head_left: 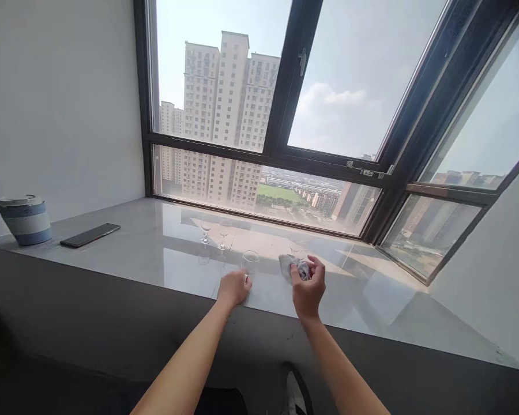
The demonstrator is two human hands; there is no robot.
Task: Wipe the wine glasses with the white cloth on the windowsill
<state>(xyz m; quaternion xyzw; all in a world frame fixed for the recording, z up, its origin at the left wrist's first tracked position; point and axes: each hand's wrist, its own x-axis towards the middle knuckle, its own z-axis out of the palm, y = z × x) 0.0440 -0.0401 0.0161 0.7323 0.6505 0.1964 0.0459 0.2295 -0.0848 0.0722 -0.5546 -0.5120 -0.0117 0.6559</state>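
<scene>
My left hand [234, 287] rests on the grey windowsill [147, 248] and grips the stem of a clear wine glass [249, 260] that stands upright near the front edge. My right hand [308, 286], a little to the right, is closed on a crumpled grey cloth [293, 266] held just above the sill. Two more small wine glasses [206, 229] [224, 233] stand side by side farther back, and another clear glass [298, 249] shows faintly behind the cloth.
A blue and white striped cup with a lid [25, 219] stands at the far left of the sill, a dark phone [90, 234] lies flat beside it. Large black-framed windows [281, 115] rise behind the sill. A white wall closes the left side.
</scene>
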